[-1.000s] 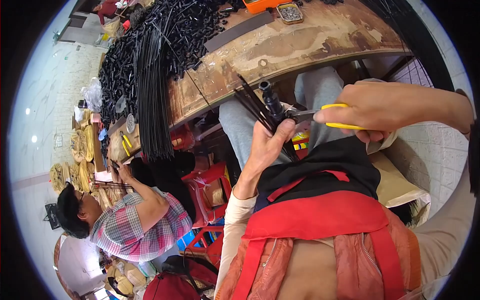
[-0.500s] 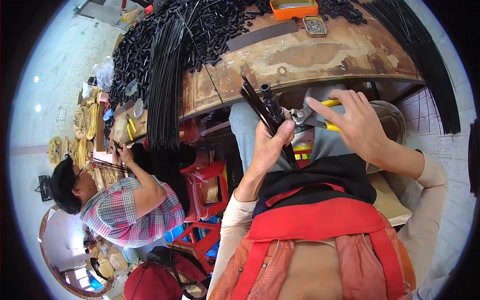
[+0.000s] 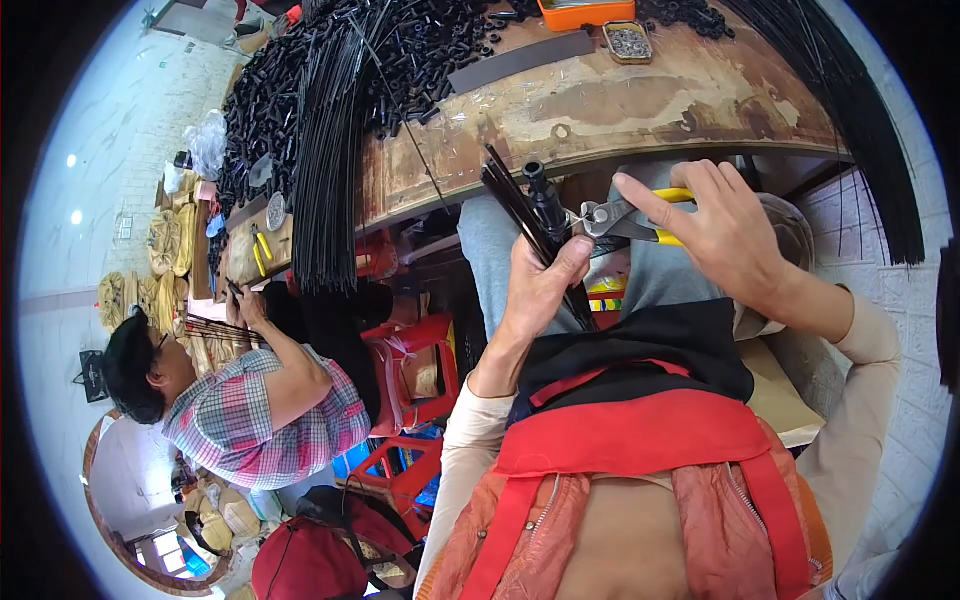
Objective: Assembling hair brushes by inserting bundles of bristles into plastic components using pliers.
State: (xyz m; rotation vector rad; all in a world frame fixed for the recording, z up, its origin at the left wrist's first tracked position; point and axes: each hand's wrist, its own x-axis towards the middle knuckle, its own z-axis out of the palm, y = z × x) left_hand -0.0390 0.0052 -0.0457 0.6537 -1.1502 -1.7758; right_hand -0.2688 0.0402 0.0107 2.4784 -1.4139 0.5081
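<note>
My left hand point(image 3: 540, 290) is closed round a bundle of thin black rods point(image 3: 507, 200) and a black tubular fitting point(image 3: 543, 200) beside them, held upright over my lap. The thumb presses near the fitting's lower end. In my right hand point(image 3: 730, 225) is a pair of pliers point(image 3: 607, 217) with yellow handles, its metal head pointing left. The jaws meet the side of the fitting, just above my left thumb, where a small light wire-like piece shows. What exactly the jaws grip is too small to tell.
The wooden bench point(image 3: 620, 105) ahead carries heaped black fittings point(image 3: 420, 60), long black rods point(image 3: 330, 170) hanging over its edge, a tin of small metal pieces point(image 3: 628, 43) and an orange box point(image 3: 587, 12). At left a co-worker point(image 3: 265, 410) sits by red stools point(image 3: 415, 375).
The pliers and my right hand have shifted slightly upward, the jaws staying at the fitting's side. My left hand keeps its grip on the rods and fitting.
</note>
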